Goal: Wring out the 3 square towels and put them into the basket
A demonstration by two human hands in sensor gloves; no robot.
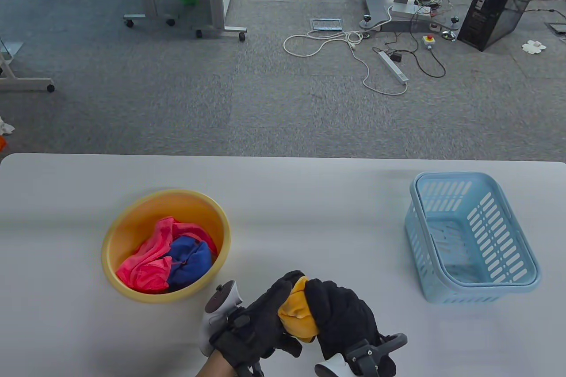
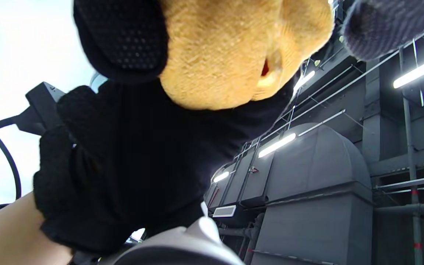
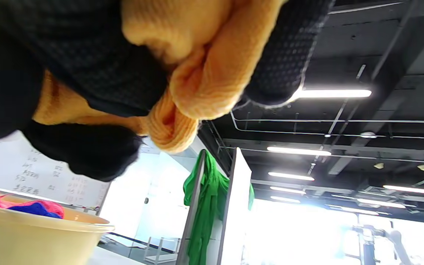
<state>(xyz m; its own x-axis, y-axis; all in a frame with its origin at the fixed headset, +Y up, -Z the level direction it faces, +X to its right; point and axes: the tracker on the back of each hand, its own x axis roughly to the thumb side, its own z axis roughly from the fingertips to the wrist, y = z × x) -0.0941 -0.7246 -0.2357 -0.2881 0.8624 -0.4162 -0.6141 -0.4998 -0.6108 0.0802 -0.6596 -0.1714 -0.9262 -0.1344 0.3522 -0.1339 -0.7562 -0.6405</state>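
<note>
Both hands, left [image 1: 258,321] and right [image 1: 342,310], clenched round yellow towel [image 1: 298,313], bunched near table edge. Risk imo: weak twist leaves it soggy, drips on carry to basket [image 1: 471,235]. Pink [image 1: 148,257], blue [image 1: 190,260] wait in basin [image 1: 115,235].

Yellow towel [image 1: 298,317]: bunched into a tight roll, gripped at either end by the left hand [image 1: 256,328] and right hand [image 1: 342,319], held near the table's front edge. Pink towel [image 1: 148,260] and blue towel [image 1: 190,262]: crumpled together in the yellow basin [image 1: 110,235]. Light-blue slotted basket [image 1: 471,238]: upright, well to the right.
</note>
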